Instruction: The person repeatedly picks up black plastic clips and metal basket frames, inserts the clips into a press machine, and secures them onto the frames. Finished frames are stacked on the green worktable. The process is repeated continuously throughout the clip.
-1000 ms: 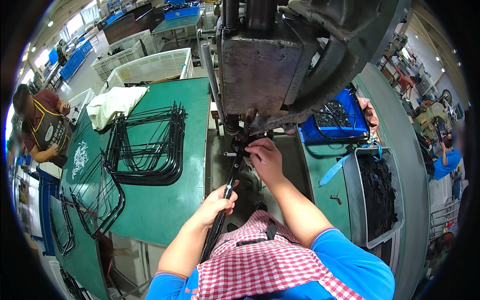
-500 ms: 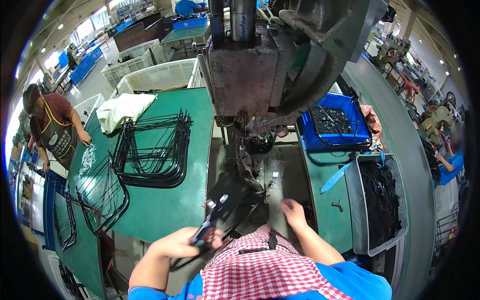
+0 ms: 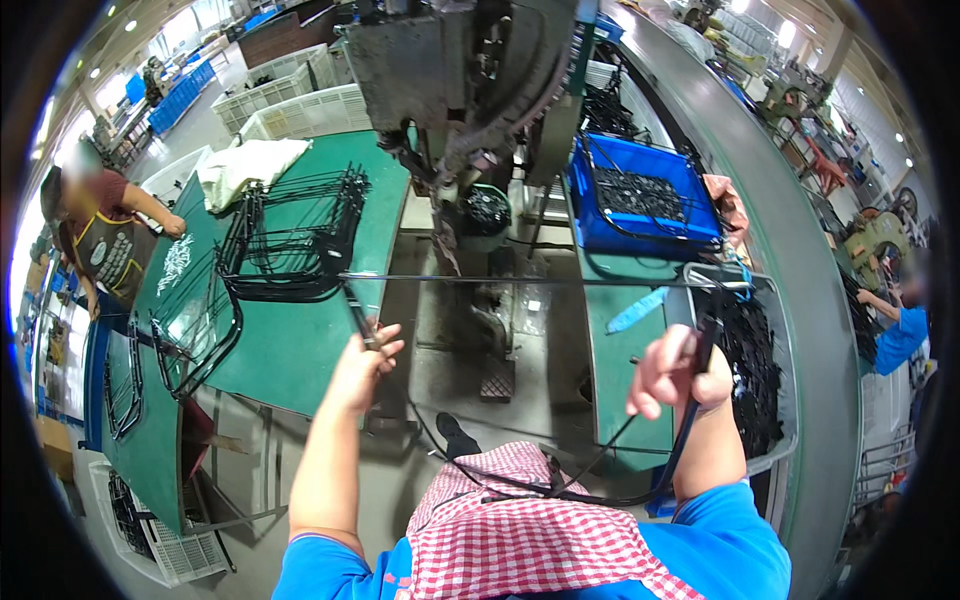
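My right hand (image 3: 690,378) is wrapped round one side of a black bent-tube frame (image 3: 682,440), above the near end of a grey bin. The tube curves down and across the front of my checked apron. A thin dark rod (image 3: 530,281) stretches between the frame's two sides, in front of the press machine (image 3: 410,75). My left hand (image 3: 366,362) grips the other side at the right edge of the green table (image 3: 285,350). Part of its grip is hidden. Similar black frames (image 3: 285,292) lie stacked on that table, beyond my left hand.
A blue bin (image 3: 590,232) of small black parts stands on the right-hand table. Near it are the grey bin (image 3: 790,400) of black pieces and a blue strap (image 3: 637,311). A white cloth sack (image 3: 250,168) lies at left, where a person (image 3: 110,230) touches small silvery parts.
My left hand has gone forward from my waist with the dark, blurred thing it held. My right hand, empty before, has moved right and closed on the frame. The view has shifted.
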`<act>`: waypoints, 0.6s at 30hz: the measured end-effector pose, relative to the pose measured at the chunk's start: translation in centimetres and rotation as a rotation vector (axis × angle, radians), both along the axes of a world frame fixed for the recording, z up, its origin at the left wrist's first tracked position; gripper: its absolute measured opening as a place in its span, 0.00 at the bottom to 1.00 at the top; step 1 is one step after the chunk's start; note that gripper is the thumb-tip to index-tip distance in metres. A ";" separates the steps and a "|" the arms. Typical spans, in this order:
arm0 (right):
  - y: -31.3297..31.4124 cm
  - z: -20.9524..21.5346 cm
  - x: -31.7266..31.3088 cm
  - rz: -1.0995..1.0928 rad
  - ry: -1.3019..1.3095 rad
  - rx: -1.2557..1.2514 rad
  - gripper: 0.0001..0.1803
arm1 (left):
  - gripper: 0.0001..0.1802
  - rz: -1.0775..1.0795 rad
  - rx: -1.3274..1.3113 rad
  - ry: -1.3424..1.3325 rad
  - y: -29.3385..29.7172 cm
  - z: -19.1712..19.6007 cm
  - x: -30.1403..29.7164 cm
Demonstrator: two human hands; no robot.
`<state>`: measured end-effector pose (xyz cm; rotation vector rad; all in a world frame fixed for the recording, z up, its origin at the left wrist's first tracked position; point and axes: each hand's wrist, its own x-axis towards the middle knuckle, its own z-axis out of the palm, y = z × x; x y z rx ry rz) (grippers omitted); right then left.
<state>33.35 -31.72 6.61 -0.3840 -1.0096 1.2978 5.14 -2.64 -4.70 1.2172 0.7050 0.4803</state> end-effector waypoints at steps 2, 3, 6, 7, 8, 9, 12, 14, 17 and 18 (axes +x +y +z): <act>0.9 1.6 -2.2 -0.063 -0.106 -0.243 0.22 | 0.44 0.026 0.054 0.136 -4.3 -3.6 1.7; 1.8 1.7 -3.1 -0.091 -0.198 -0.329 0.20 | 0.47 -0.023 0.001 0.093 -7.4 -3.3 2.6; 6.6 -1.4 -6.3 -0.239 -0.493 -0.628 0.15 | 0.60 -0.328 -0.019 -0.282 -15.2 -2.4 5.6; 8.7 -2.8 -7.4 -0.308 -0.556 -0.695 0.14 | 0.67 -0.341 -0.019 -0.433 -16.5 -2.0 6.6; 11.1 -4.9 -8.0 -0.428 -0.551 -0.701 0.14 | 0.68 -0.349 -0.037 -0.350 -15.8 -2.4 7.0; 13.7 -7.3 -8.1 -0.547 -0.547 -0.703 0.15 | 0.69 -0.354 -0.052 -0.269 -14.5 -2.8 7.6; 20.2 -11.4 -7.8 -0.652 -0.522 -0.597 0.27 | 0.54 -0.257 -0.004 -0.206 -9.0 -2.2 7.9; 22.6 -10.9 -7.3 -0.617 -0.530 -0.610 0.25 | 0.38 -0.285 -0.086 -0.172 -5.4 -1.3 7.2; 25.2 -10.2 -7.2 -0.596 -0.444 -0.588 0.19 | 0.42 -0.456 -0.268 -0.175 -0.6 0.8 4.8; 26.0 -10.4 -7.3 -0.620 -0.454 -0.589 0.19 | 0.39 -0.447 -0.280 -0.178 0.6 1.7 4.1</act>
